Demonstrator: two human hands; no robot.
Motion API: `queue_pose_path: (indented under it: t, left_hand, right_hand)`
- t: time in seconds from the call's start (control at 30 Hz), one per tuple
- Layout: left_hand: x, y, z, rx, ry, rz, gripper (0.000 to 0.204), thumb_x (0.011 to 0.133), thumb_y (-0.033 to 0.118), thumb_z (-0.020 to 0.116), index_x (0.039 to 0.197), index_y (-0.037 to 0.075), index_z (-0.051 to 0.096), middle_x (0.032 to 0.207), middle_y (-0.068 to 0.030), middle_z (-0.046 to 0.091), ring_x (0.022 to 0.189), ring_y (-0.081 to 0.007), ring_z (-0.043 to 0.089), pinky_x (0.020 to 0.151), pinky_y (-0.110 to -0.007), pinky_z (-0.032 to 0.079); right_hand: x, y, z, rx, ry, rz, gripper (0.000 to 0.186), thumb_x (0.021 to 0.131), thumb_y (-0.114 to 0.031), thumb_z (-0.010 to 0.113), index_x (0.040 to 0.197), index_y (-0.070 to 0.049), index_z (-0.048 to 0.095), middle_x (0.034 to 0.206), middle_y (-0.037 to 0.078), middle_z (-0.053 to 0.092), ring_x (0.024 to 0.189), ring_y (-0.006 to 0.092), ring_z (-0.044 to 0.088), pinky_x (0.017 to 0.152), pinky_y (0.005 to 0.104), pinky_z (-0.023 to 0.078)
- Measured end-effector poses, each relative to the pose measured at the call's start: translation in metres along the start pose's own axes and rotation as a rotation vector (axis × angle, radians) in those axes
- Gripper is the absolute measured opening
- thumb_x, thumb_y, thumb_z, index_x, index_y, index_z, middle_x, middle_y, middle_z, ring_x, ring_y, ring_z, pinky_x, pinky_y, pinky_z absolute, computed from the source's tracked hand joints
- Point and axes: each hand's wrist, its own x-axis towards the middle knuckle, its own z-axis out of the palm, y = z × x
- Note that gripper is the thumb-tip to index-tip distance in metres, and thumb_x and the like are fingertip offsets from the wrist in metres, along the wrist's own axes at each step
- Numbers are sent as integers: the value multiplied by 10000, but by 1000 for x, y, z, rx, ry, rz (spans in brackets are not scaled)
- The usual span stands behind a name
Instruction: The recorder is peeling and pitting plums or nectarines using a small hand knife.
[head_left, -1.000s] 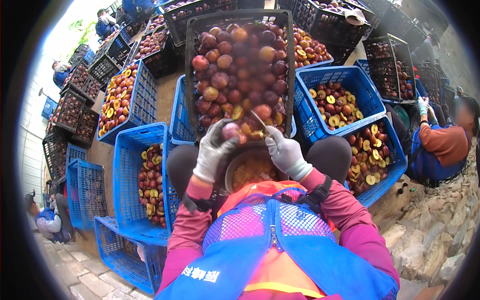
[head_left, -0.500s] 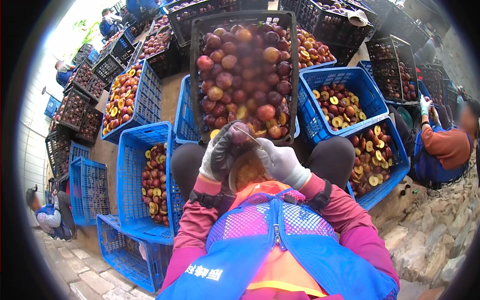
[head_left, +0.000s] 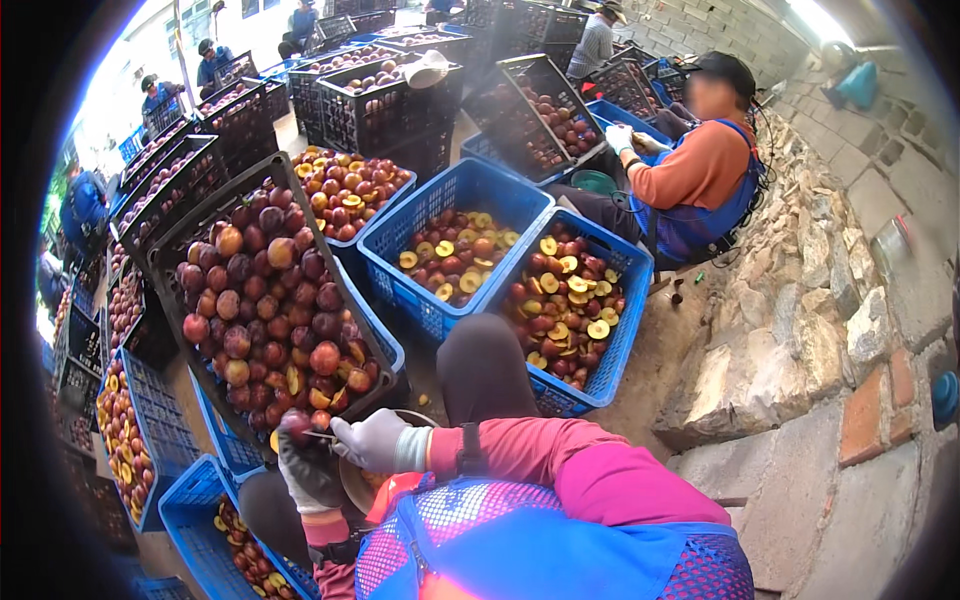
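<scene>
My left hand (head_left: 308, 474), in a white and dark grey glove, is closed around a dark red plum (head_left: 294, 424). My right hand (head_left: 372, 441), in a pale glove, grips a small knife whose thin blade (head_left: 319, 434) touches the plum. Most of the handle is hidden by the fingers. A round bowl (head_left: 352, 489) sits under my right hand, its contents mostly covered. Just beyond my hands, a tilted black crate (head_left: 376, 352) is full of whole plums (head_left: 262, 300), with a few cut ones near its lower edge.
Blue crates of halved plums stand right of my knee, one nearer (head_left: 638, 262) and one beside it (head_left: 392, 238). Another blue crate (head_left: 180, 498) is at my left. A co-worker (head_left: 690, 180) in an orange top sits beyond them. A stone ledge (head_left: 770, 370) runs along the right.
The view has swung to the right, so the crates and my hands appear further left and the co-worker shows more fully. Both hands keep hold of the plum and the knife.
</scene>
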Motion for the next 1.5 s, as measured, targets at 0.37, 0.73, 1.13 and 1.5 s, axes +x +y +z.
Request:
queue_pose_path:
  t: [0.37,0.73,1.13,1.5]
  left_hand:
    - [12,-9,-9,734,27,397,386,1074,409,737,1224,65,647,1064,-57,695,984,-219,685,881,-380,566]
    - [-7,-19,-10,284,-48,274,426,1110,412,685,1388,92,642,1302,-73,698,1141,-208,688,967,-387,591]
    - [-52,-26,80,555,-191,213,253,1128,336,595,1231,118,674,1118,-45,716,1063,-174,708,909,-371,607]
    - [-40,-55,17,307,-306,-117,690,860,-26,785,1481,66,499,1331,-127,681,1180,-215,719,948,-390,634]
  right_hand:
    - [0,-5,-11,28,-93,93,282,1078,-339,627,1130,-62,621,669,122,688,618,385,717,547,532,525]
    - [-43,5,-37,-90,125,-117,584,1037,-352,686,1460,24,542,647,78,649,512,319,663,452,460,482]
    - [-6,-9,-98,723,156,248,606,926,-627,814,1021,-37,713,849,211,753,822,387,758,788,457,579]
    - [-20,-15,-81,206,167,-44,542,904,-593,788,927,-57,706,820,197,727,784,441,742,707,522,581]
